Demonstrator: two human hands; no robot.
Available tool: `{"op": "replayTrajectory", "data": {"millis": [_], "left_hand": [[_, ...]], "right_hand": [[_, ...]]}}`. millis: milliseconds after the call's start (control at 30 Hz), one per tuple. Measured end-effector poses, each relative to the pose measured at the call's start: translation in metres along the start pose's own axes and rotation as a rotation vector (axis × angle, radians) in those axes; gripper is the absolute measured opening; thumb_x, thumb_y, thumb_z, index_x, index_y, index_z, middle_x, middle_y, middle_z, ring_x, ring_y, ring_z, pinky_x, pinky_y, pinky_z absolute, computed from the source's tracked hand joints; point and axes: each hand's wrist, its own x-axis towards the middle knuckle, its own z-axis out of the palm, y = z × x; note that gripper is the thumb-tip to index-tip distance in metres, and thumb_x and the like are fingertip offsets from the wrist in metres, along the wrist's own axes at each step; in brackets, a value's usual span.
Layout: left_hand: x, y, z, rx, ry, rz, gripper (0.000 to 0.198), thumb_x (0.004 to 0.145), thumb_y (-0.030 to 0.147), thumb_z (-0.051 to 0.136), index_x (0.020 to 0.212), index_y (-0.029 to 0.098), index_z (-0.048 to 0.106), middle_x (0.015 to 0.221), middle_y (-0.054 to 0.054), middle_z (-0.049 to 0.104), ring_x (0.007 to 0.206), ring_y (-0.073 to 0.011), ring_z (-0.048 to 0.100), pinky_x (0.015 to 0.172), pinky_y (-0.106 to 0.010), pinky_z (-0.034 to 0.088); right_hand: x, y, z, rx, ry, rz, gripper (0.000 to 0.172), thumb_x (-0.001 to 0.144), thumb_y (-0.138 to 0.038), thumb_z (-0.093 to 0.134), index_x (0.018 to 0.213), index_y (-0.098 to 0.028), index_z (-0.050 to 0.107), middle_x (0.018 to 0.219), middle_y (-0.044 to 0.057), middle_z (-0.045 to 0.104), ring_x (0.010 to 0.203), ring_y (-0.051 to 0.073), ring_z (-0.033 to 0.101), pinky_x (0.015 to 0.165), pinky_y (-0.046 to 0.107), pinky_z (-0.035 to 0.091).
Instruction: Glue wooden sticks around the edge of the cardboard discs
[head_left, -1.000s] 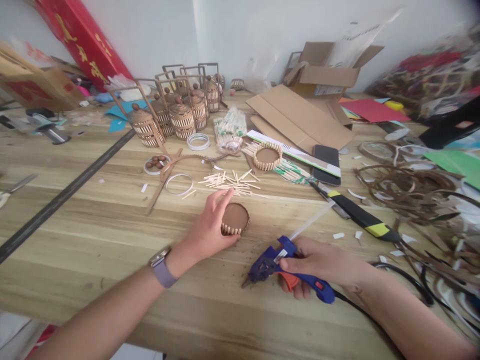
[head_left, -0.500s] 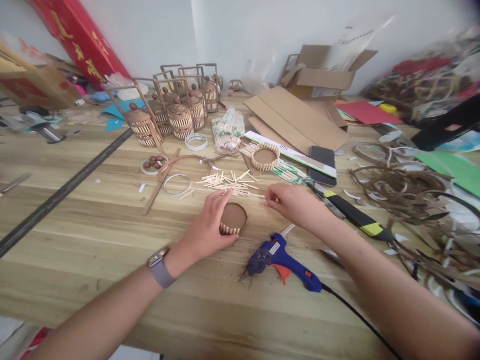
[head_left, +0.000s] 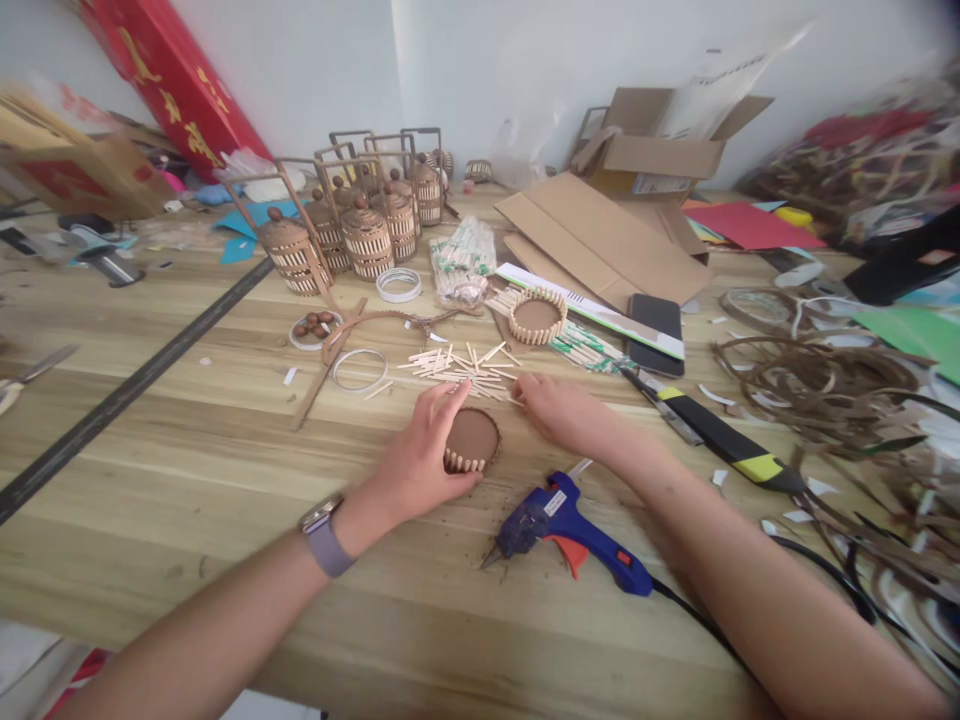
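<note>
- The left hand (head_left: 416, 460) curls around the left edge of a round brown base (head_left: 474, 438), which has short sticks standing along its near rim.
- The right hand (head_left: 559, 412) has its fingertips at the loose sticks (head_left: 457, 362) just behind the base; its grip is unclear.
- A blue glue gun (head_left: 562, 522) lies on the bench (head_left: 225, 480) beside the right forearm.

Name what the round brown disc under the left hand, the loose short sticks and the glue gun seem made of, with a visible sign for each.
Round disc: probably cardboard or thin wood; flat, matte brown, no shine.
Short sticks: likely bamboo or wood; pale, matte, evenly cut slivers.
Glue gun: plastic; smooth blue shell with a slight sheen, orange trigger.
</note>
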Motion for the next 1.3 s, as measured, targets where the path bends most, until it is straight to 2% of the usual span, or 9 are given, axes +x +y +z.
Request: {"op": "replayTrajectory", "data": {"millis": [100, 167, 300, 433, 633, 1033, 1300], "left_hand": [[0.000, -0.001, 0.000, 0.006, -0.003, 0.004, 0.110, 0.067, 0.019, 0.079, 0.151, 0.031, 0.009, 0.143, -0.015, 0.033, 0.137, -0.0378, 0.033, 0.111, -0.061, 0.034], [0.000, 0.000, -0.001, 0.004, -0.008, 0.004, 0.109, 0.067, 0.019, 0.079, 0.150, 0.031, 0.009, 0.143, -0.015, 0.032, 0.137, -0.0376, 0.033, 0.112, -0.060, 0.034], [0.000, 0.001, -0.001, -0.016, -0.008, -0.017, 0.109, 0.066, 0.017, 0.078, 0.150, 0.031, 0.011, 0.143, -0.015, 0.032, 0.137, -0.0359, 0.035, 0.111, -0.057, 0.037], [0.000, 0.001, 0.000, -0.024, -0.013, -0.031, 0.109, 0.066, 0.018, 0.079, 0.150, 0.033, 0.011, 0.143, -0.014, 0.030, 0.136, -0.0354, 0.036, 0.109, -0.056, 0.040], [0.000, 0.000, 0.000, -0.044, -0.023, -0.021, 0.109, 0.066, 0.017, 0.079, 0.150, 0.033, 0.011, 0.143, -0.014, 0.031, 0.135, -0.0353, 0.036, 0.108, -0.055, 0.042], [0.000, 0.000, 0.000, -0.011, -0.010, 0.015, 0.107, 0.068, 0.019, 0.078, 0.150, 0.029, 0.011, 0.143, -0.015, 0.032, 0.137, -0.0337, 0.033, 0.109, -0.054, 0.040], [0.001, 0.000, 0.000, -0.003, -0.004, 0.029, 0.105, 0.069, 0.020, 0.077, 0.150, 0.028, 0.012, 0.143, -0.015, 0.033, 0.137, -0.0341, 0.033, 0.110, -0.055, 0.038]], "right_hand": [[-0.004, -0.003, -0.007, -0.014, -0.008, -0.033, 0.032, 0.089, -0.001, 0.040, 0.117, -0.005, 0.056, 0.114, 0.022, 0.063, 0.090, 0.027, 0.065, 0.074, 0.032, 0.043], [-0.006, -0.004, -0.012, -0.006, 0.002, -0.071, 0.029, 0.090, -0.003, 0.041, 0.113, -0.007, 0.057, 0.113, 0.020, 0.062, 0.087, 0.023, 0.064, 0.075, 0.030, 0.044], [-0.011, -0.006, -0.021, 0.176, 0.046, -0.206, 0.016, 0.089, -0.010, 0.046, 0.093, -0.014, 0.061, 0.089, 0.008, 0.065, 0.078, 0.017, 0.060, 0.070, 0.025, 0.043], [-0.019, -0.016, -0.026, 0.368, -0.041, -0.264, 0.010, 0.081, -0.012, 0.054, 0.082, -0.018, 0.061, 0.076, 0.000, 0.064, 0.066, 0.013, 0.055, 0.061, 0.022, 0.039], [-0.021, -0.030, -0.024, 0.330, -0.157, -0.303, 0.008, 0.081, -0.013, 0.056, 0.080, -0.018, 0.062, 0.076, 0.001, 0.063, 0.065, 0.013, 0.051, 0.058, 0.022, 0.034], [-0.019, -0.032, -0.015, 0.306, -0.135, -0.373, 0.008, 0.087, -0.016, 0.058, 0.085, -0.017, 0.065, 0.081, 0.003, 0.066, 0.071, 0.016, 0.057, 0.061, 0.023, 0.037], [-0.017, -0.037, -0.014, 0.195, -0.138, -0.402, 0.012, 0.092, -0.017, 0.052, 0.084, -0.017, 0.062, 0.084, 0.004, 0.065, 0.073, 0.017, 0.058, 0.063, 0.026, 0.038]]}}
